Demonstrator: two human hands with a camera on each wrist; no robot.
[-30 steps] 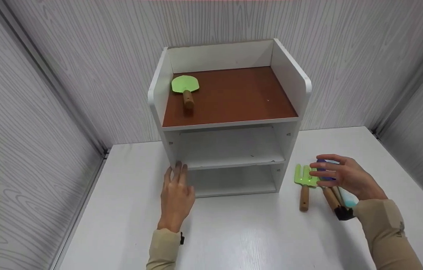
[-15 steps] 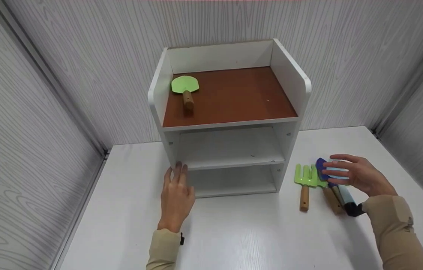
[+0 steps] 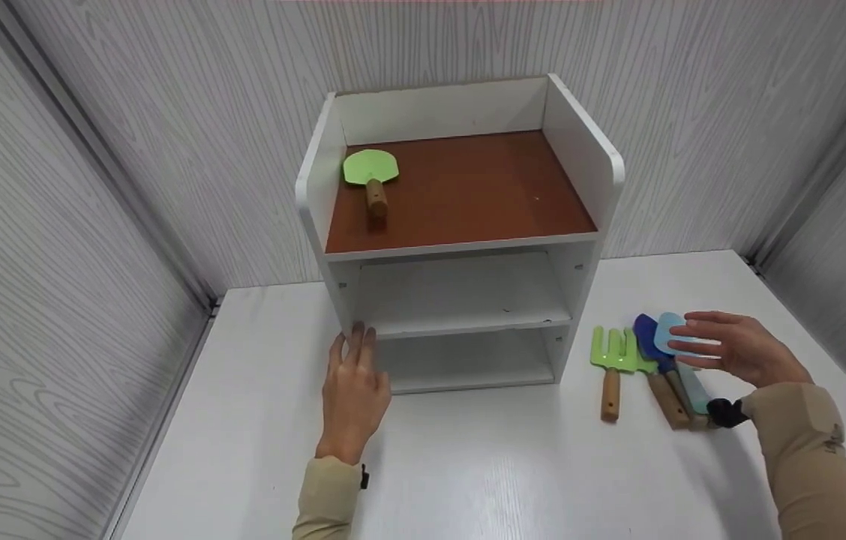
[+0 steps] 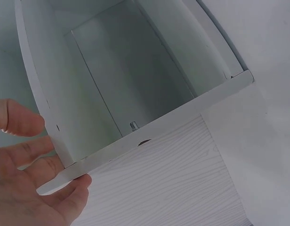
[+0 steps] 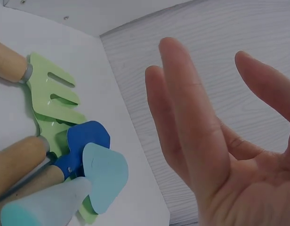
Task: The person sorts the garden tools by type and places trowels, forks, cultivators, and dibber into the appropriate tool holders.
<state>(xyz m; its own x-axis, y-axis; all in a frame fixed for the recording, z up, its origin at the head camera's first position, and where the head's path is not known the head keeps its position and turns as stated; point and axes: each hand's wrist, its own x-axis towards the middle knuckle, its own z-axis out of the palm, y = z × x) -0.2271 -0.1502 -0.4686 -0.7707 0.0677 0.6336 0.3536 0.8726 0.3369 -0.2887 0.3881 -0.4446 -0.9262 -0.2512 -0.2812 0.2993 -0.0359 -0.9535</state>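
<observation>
My left hand (image 3: 354, 405) rests its extended fingers on the left front edge of a small white shelf unit (image 3: 589, 150), where the middle board meets the side panel. In the left wrist view, fingertips lie on both sides of that panel's edge. My right hand (image 3: 753, 351) hovers with spread fingers and holds nothing, over the right of a cluster of small garden tools. There lie a green hand fork (image 3: 613, 356) with a wooden handle, a dark blue trowel (image 3: 645, 334) and a light blue trowel (image 3: 667, 330). Another green tool (image 5: 53, 134) is partly hidden beneath them.
On the unit's brown top board (image 3: 468, 187), a green trowel (image 3: 370, 167) with a wooden handle lies at the left, between raised side walls. Two lower compartments face me. The white table (image 3: 453, 465) is bounded by wood-grain panels (image 3: 78, 247) at the back and sides.
My right hand has moved to the right, off the fork and the dark blue trowel, uncovering more of the tools. My left hand stays at the same edge.
</observation>
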